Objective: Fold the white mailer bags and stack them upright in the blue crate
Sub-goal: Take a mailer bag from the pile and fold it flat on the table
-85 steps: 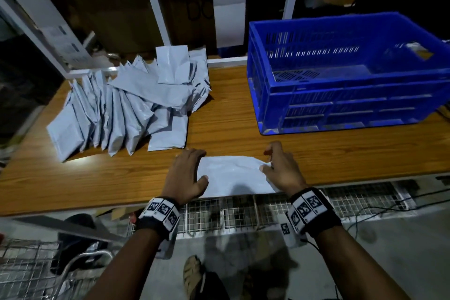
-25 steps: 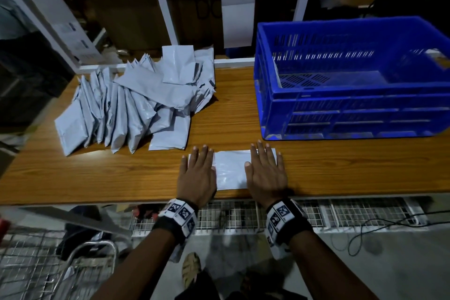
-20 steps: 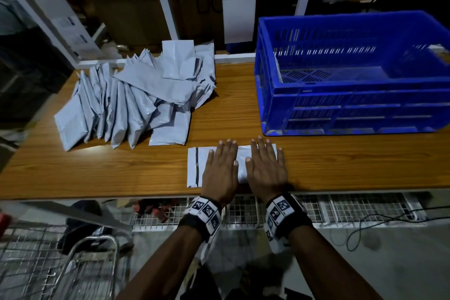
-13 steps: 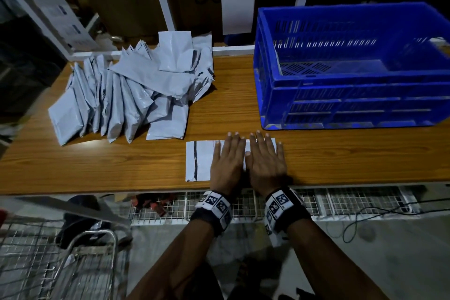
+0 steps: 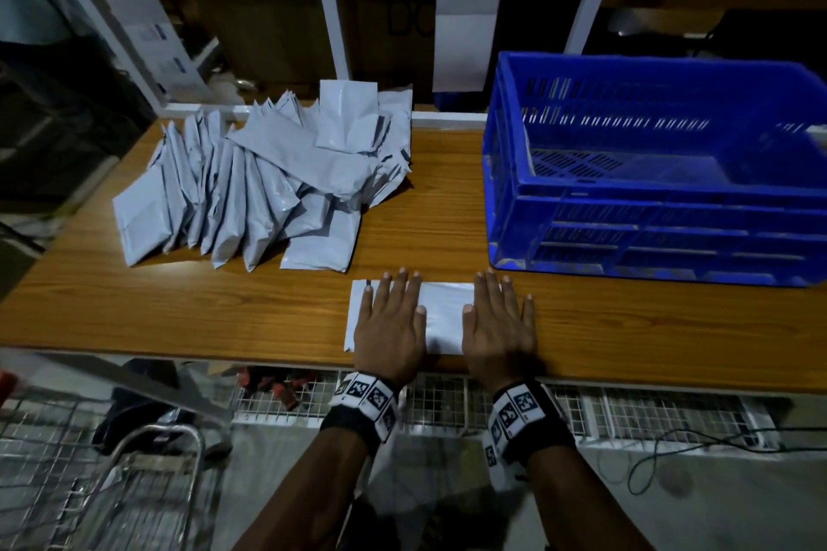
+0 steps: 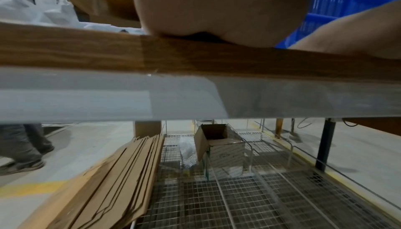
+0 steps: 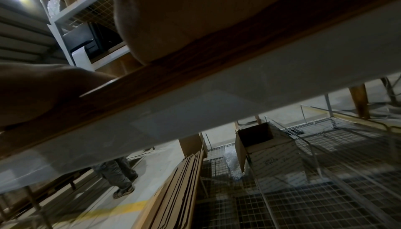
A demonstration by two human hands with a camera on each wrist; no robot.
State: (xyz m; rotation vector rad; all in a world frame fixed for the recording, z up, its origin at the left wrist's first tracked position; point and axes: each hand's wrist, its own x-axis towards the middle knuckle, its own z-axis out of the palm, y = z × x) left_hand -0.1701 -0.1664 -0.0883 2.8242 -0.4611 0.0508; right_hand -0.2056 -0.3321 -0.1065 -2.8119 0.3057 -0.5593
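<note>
We see left hand (image 5: 390, 329) and right hand (image 5: 499, 327), fingers straight, apart, pressing flat on mailer (image 5: 443, 318) near crate (image 5: 649, 210).

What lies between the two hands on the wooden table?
In the head view, a strip of the flat white mailer bag shows between the left hand and right hand.

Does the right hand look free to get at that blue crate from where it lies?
Probably yes: the right hand lies flat on the folded mailer bag, with only bare tabletop before the blue crate.
</note>
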